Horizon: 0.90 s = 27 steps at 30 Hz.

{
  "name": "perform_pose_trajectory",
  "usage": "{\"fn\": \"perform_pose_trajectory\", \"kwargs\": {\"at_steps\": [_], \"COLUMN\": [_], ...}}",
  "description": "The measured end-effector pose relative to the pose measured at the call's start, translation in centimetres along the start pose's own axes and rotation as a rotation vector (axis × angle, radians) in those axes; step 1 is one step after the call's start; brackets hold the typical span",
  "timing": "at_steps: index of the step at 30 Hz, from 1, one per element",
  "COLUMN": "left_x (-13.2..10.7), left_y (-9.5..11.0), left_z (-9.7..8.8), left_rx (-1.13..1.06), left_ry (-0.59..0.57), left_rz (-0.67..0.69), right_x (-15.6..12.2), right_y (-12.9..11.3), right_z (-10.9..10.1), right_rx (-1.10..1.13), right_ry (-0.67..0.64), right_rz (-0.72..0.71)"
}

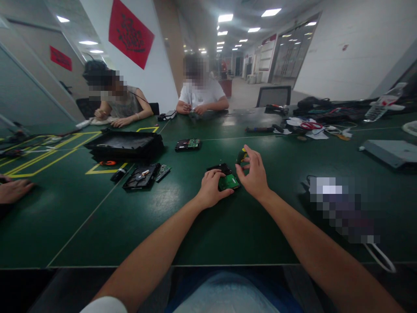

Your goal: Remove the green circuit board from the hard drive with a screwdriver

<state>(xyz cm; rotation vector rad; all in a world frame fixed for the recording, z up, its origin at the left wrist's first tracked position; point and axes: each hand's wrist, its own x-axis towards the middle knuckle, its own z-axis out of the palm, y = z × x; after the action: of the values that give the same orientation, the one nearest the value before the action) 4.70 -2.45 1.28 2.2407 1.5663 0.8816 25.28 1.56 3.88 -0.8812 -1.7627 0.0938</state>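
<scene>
A hard drive [230, 182] with a green circuit board facing up lies on the green table in front of me. My left hand [210, 188] grips it from the left, with the thumb along the near edge and the fingers over the far side. Just right of the drive and above the table, my right hand [256, 174] is closed on the dark handle of a screwdriver [241, 156] with yellow marks. The screwdriver's tip cannot be made out. Part of the drive is covered by my left fingers.
To the left lie an opened hard drive [142, 177], a loose circuit board [163, 172] and a black tray [127, 145]. Another hard drive [188, 144] sits farther back. A blurred-out object [342, 208] and a grey metal box [391, 153] lie right. Two people sit opposite; another person's hand [16, 190] rests far left.
</scene>
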Motion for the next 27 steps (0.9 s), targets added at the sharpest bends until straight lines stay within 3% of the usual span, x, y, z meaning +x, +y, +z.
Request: {"fn": "perform_pose_trajectory", "kwargs": {"at_steps": [27], "left_x": [0.05], "left_y": [0.09], "left_z": [-0.02], "left_rx": [0.007], "left_ry": [0.000], "left_rz": [-0.006], "right_x": [-0.10], "right_y": [0.17], "right_z": [-0.09], "right_rx": [0.011], "right_ry": [-0.044], "right_rz": [-0.007]}}
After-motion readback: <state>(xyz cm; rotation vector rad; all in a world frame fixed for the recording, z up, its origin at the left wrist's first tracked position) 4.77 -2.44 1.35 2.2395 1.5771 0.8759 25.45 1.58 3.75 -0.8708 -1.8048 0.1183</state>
